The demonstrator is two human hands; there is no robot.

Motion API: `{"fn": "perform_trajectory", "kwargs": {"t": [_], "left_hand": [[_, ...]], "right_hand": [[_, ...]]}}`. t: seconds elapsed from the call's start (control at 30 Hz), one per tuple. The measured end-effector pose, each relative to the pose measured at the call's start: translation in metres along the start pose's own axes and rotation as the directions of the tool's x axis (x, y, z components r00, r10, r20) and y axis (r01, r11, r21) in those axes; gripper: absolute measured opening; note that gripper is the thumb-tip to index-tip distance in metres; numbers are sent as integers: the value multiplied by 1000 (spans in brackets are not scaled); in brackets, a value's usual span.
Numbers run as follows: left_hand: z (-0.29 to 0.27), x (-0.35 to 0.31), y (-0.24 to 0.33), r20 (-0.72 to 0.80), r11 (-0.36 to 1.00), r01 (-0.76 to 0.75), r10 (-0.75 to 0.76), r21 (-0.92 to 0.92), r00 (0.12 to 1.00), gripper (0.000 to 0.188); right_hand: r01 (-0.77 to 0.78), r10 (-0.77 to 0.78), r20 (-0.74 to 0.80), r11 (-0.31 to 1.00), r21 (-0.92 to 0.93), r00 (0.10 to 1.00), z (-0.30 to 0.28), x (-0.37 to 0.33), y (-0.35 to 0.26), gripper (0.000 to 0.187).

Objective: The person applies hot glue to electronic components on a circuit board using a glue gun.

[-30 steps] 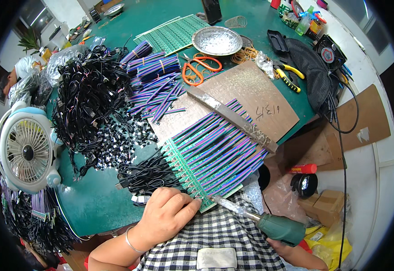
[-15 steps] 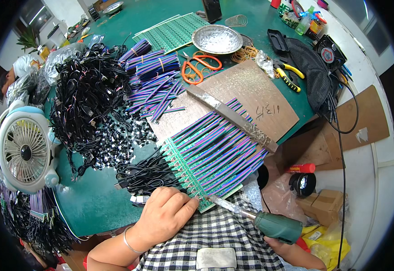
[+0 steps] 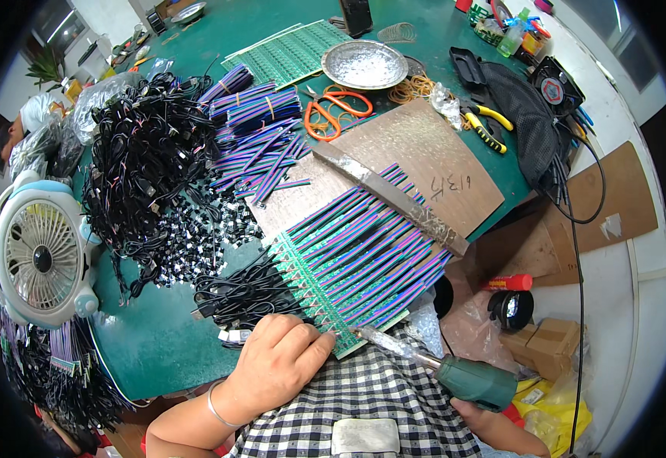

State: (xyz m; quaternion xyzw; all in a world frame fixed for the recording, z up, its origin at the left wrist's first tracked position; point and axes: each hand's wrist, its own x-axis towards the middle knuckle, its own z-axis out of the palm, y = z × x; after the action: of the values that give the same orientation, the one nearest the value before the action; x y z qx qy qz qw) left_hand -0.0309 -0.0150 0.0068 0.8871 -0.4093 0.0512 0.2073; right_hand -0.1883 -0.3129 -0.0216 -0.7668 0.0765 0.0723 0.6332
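Note:
My left hand [image 3: 283, 362] is closed at the near corner of a green circuit board [image 3: 299, 278], its thumb and forefinger pressed together at the board's edge. What the fingers hold is hidden. Black cables [image 3: 245, 294] bunch just beyond the knuckles, and their bared wire ends line the board's left side. Rows of flat multicoloured ribbon wires [image 3: 371, 237] run from the board to the right, under a metal bar [image 3: 390, 198] lying across them. My right hand [image 3: 474, 416] grips a soldering iron [image 3: 474, 382] with a thick green body. Its tip points at the board beside my left fingertips.
A wooden board [image 3: 455, 160] lies beneath the work. Beyond are orange scissors [image 3: 337, 111], a metal dish [image 3: 365, 65] and yellow-black pliers [image 3: 493, 128]. Heaped black cables [image 3: 146, 153] and a fan [image 3: 41, 256] stand left. A power cord [image 3: 580, 328] hangs at right.
The soldering iron has shifted slightly to the right, its tip drawing a little away from my left fingertips. My left hand stays at the board's corner.

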Motion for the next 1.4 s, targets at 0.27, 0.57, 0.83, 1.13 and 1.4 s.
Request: {"fn": "perform_trajectory", "kwargs": {"t": [0.27,0.57,0.83,1.13,1.4], "left_hand": [[3,-1,-2,-43,1000,8,-8,-10,999,24],[6,-2,-5,-74,1000,-17,17,-9,997,23],[6,0,-3,-76,1000,-16,16,7,997,22],[7,0,-4,-75,1000,-12,12,9,997,21],[7,0,-4,-66,1000,0,0,-3,998,22]], "right_hand": [[-99,108,64,986,-131,992,-2,11,-24,28],[187,-185,66,981,-39,981,5,26,-9,23],[22,-21,89,1000,-8,996,0,15,2,26],[77,-73,102,996,-35,992,-3,17,2,27],[180,-177,61,982,-54,982,2,21,0,24]]}}
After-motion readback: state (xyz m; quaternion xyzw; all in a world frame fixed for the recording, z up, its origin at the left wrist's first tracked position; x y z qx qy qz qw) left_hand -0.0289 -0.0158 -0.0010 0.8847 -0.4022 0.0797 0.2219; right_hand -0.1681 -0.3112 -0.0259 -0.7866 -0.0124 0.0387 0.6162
